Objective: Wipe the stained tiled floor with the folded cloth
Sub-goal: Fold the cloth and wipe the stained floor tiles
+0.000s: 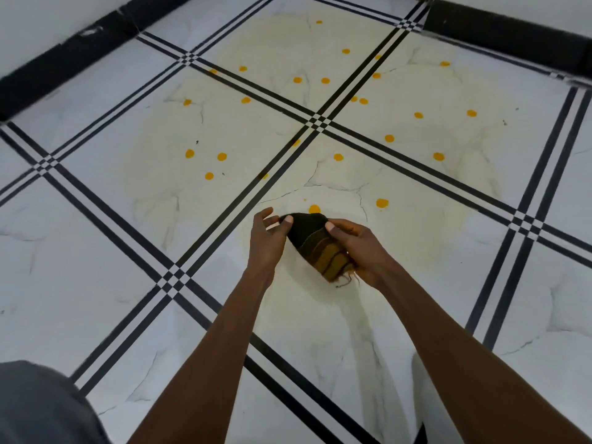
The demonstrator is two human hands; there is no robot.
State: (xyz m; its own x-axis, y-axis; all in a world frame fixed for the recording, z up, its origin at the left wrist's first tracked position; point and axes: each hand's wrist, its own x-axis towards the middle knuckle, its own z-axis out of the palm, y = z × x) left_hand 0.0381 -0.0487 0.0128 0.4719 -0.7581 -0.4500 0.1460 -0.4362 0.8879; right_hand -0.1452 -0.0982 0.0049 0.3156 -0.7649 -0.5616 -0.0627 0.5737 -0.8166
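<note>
White tiled floor (pixel 96 251) carries yellow stains (pixel 336 123) toward twelve o'clock. Right hand (pixel 358 248) grips folded cloth (pixel 315 248); left hand (pixel 267 238) pinches its edge. Recommend pressing cloth flat, wiping in overlapping strokes.

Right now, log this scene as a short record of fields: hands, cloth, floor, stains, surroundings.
left hand: the left hand pinches the dark end of the cloth with its thumb, other fingers spread
right hand: the right hand grips the striped end
cloth: the folded cloth, dark and brown-striped with frayed threads, is held between both hands
floor: the tiled floor is white marble-look with black line borders
stains: orange spots are scattered over a yellowish film ahead of the hands
surroundings: a black skirting runs along the walls
</note>
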